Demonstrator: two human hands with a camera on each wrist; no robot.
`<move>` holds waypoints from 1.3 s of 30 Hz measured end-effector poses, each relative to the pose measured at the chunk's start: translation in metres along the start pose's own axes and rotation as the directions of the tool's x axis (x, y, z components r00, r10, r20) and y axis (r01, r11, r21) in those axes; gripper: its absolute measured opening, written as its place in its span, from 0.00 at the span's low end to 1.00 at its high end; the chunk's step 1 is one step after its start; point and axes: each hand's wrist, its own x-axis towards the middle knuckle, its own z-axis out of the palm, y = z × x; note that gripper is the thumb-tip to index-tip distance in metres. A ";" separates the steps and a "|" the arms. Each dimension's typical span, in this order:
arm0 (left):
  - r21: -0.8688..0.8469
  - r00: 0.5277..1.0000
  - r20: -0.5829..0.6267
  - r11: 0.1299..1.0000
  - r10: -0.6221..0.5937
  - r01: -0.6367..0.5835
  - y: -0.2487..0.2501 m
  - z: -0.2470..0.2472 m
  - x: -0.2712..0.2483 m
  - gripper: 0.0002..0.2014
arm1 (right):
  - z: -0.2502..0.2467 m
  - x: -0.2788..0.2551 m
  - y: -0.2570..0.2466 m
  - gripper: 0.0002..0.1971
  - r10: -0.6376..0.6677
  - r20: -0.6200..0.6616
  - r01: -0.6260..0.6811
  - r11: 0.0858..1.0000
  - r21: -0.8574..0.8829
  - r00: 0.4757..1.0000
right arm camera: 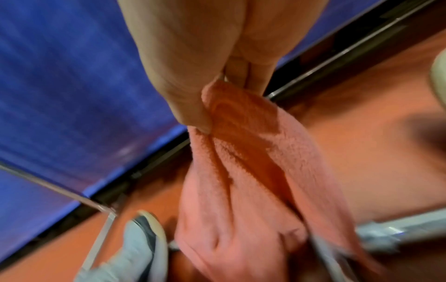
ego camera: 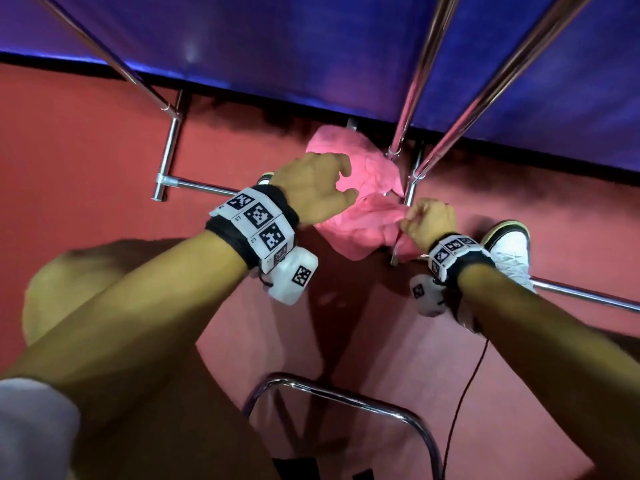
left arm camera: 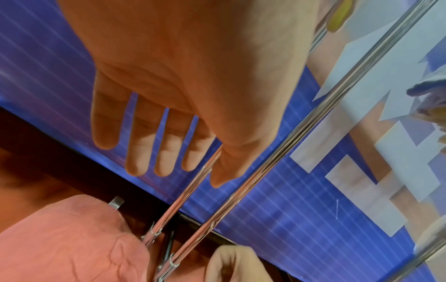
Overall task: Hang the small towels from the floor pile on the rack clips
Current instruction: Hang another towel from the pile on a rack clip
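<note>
The right hand point(ego camera: 431, 220) pinches a pink towel point(ego camera: 360, 223); the left hand point(ego camera: 311, 188) hovers over it, fingers spread, with rack bars point(ego camera: 412, 109) just behind.

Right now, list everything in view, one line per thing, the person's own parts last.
Pink towels: at least two, bunched, on the floor by the rack's legs; exact count unclear.
Rack: one, chrome tubes, standing over the pile.
Floor: red.
Wall panel: blue, behind the rack.
Chair frame: one, chrome, near bottom.
Cable: one, dark, on the floor at right.
Shoes: light, one by the right wrist; another partly hidden.
Wrist bands: two, black with white tags.
Left hand: open above the towels.
Right hand: pinches a towel's edge.
</note>
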 end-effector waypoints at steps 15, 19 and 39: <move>-0.054 0.941 0.033 0.940 0.338 -0.336 0.059 -0.003 -0.033 0.24 | -0.161 -0.113 -0.096 0.16 -0.221 -0.073 0.195 0.605 0.772 0.973; -0.180 0.912 -0.112 0.894 0.396 -0.410 0.064 0.003 -0.055 0.35 | -0.188 -0.160 -0.111 0.19 -0.258 -0.039 0.163 0.479 0.863 0.965; -0.805 0.862 -0.505 0.376 -0.031 -0.458 0.070 -0.048 -0.148 0.01 | -0.239 -0.259 -0.107 0.14 -0.187 -0.015 0.173 0.936 -0.308 0.982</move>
